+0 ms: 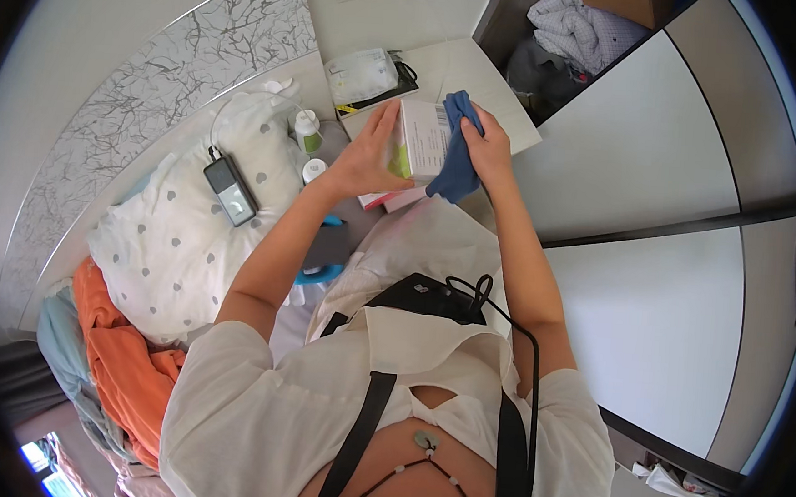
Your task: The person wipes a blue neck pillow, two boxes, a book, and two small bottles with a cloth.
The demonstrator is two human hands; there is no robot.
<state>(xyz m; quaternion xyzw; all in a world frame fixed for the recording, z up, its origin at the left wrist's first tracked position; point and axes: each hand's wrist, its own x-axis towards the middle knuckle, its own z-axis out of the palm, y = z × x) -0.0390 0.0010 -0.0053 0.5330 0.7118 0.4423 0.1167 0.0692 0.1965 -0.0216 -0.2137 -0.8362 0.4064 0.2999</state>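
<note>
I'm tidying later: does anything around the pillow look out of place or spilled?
No spill shows. The grey device lies on the heart-patterned pillow with a cable plugged in, an odd spot; the orange cloth lies crumpled.

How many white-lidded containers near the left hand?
2: a green-labelled container beside the pillow, and a second container below it in the picture, nearer the left hand. More may be hidden.

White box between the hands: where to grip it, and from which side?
Probably best: the white box across its left end, from the left. Its flat faces and squared edges suit fingers and thumb set opposite, much as the left hand spans that end. The right end is less handy: the blue cloth in the right hand overlaps it.
</note>
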